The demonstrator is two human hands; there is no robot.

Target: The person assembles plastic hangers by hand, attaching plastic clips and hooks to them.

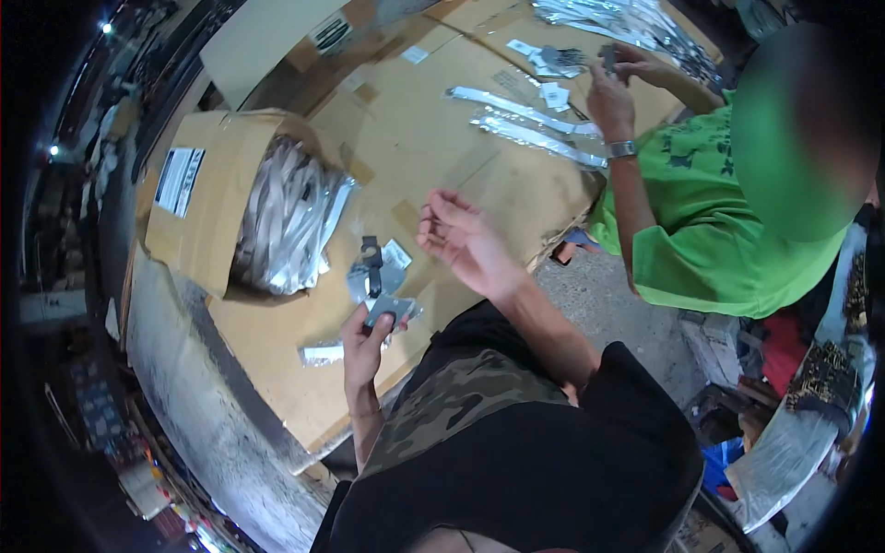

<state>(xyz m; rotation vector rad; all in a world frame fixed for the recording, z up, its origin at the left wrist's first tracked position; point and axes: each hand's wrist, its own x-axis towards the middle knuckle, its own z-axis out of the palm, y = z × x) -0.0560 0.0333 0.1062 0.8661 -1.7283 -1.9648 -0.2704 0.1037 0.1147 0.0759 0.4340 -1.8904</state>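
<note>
My left hand [362,346] is closed on a small grey flat piece [389,311], with the thumb on top. Just beyond it on the cardboard lie a dark piece with a round hole [371,252] and some grey pieces in clear plastic [394,278]. Below the wrist side of that hand rests a clear-wrapped white strip [323,354]. My right hand [461,235] hovers over the cardboard-covered table [415,138], palm turned up, fingers loosely bent and apart, with nothing visible in it.
An open carton [189,207] on its side holds many plastic-bagged pale straps [286,217]. Bagged strips [525,115] lie across the table. A co-worker in a green shirt [701,203] handles a small dark piece [608,57] at the far right, near more bagged straps [608,20].
</note>
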